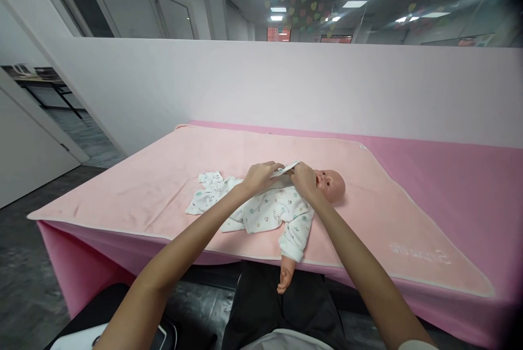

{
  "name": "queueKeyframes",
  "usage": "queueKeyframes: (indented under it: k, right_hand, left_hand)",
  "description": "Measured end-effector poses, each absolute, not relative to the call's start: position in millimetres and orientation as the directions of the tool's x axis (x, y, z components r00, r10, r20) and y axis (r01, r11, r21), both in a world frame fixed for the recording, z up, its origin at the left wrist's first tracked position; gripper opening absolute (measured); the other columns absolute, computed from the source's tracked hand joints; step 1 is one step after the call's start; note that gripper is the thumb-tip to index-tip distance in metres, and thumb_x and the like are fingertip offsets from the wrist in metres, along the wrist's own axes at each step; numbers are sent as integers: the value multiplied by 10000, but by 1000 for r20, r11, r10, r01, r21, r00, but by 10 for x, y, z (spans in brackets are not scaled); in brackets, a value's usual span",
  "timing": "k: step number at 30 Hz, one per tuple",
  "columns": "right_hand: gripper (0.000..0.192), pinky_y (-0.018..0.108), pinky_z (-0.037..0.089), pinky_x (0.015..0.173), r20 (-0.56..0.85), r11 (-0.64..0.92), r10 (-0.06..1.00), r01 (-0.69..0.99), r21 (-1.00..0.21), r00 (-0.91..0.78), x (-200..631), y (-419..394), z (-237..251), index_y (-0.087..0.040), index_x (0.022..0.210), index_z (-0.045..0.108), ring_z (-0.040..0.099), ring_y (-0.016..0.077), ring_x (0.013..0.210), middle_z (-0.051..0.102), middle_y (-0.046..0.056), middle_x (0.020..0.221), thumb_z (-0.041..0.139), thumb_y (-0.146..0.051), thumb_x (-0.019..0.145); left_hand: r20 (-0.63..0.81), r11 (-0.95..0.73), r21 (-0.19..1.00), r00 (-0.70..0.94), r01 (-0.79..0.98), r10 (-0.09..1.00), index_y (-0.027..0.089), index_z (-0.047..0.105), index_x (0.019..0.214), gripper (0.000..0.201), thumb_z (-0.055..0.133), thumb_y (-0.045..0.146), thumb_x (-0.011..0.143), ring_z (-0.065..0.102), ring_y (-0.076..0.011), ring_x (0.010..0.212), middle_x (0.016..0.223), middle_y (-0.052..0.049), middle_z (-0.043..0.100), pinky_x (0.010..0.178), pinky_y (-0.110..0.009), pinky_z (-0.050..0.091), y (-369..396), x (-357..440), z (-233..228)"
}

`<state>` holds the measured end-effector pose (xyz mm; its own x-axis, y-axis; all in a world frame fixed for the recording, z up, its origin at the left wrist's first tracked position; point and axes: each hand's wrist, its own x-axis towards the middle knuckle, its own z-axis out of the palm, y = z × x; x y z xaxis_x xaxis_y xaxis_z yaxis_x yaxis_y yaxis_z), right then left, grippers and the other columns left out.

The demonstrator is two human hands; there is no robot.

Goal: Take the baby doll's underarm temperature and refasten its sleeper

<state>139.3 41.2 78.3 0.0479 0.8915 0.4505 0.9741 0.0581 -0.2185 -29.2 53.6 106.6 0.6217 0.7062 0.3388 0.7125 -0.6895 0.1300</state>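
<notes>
A baby doll (335, 185) lies on its back with its head to the right. It wears a white printed baby top (263, 212), and printed pants (208, 197) cover its legs at the left. My left hand (261, 176) pinches an edge of the top over the doll's chest. Close beside the doll's chin, my right hand (304, 180) grips the same raised edge, which is stretched between both hands. One doll arm (286, 273) sticks out of its sleeve and hangs past the front edge of the table. The doll's other arm is hidden.
Under the doll spreads a light pink blanket (134, 175) on a table with a darker pink cover (449, 186). A white wall (286, 85) with a window above it stands behind. At the left is a white door (32, 143).
</notes>
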Motion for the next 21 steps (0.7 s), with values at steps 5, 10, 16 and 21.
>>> queueKeyframes:
  k: [5,10,16,21]
  right_hand:
    - [289,291,430,804,452,162,892,953,-255,-31,1460,463,898,-102,1125,550,551,191,975,589,137,1086,454,-233,886]
    - [238,257,384,746,391,299,903,916,-266,-181,1532,375,1023,-149,936,617,566,151,793,651,56,895,394,-180,862]
    - [166,365,324,898,568,289,793,957,-30,-221,1792,8,847,-150,807,605,525,209,878,630,87,868,439,-149,803]
    - [208,447,344,927,644,309,726,951,4,-239,1787,-837,251,-187,829,620,541,227,953,639,95,979,416,-176,861]
  left_hand:
    - [343,-768,103,702,632,624,262,525,1181,433,444,80,796,573,-153,907,995,-20,619,703,-223,427,479,-465,1099]
    - [370,-784,73,713,617,596,254,483,1226,533,396,-4,768,542,-156,977,1007,-33,616,734,-235,439,388,-543,1137]
    - [304,-650,80,603,755,738,198,591,1085,431,349,11,782,573,-189,922,987,-73,625,711,-278,456,310,-817,942]
    - [425,-635,350,487,689,763,218,620,968,308,408,83,789,568,-173,936,946,-33,645,816,-304,456,-287,-1050,669]
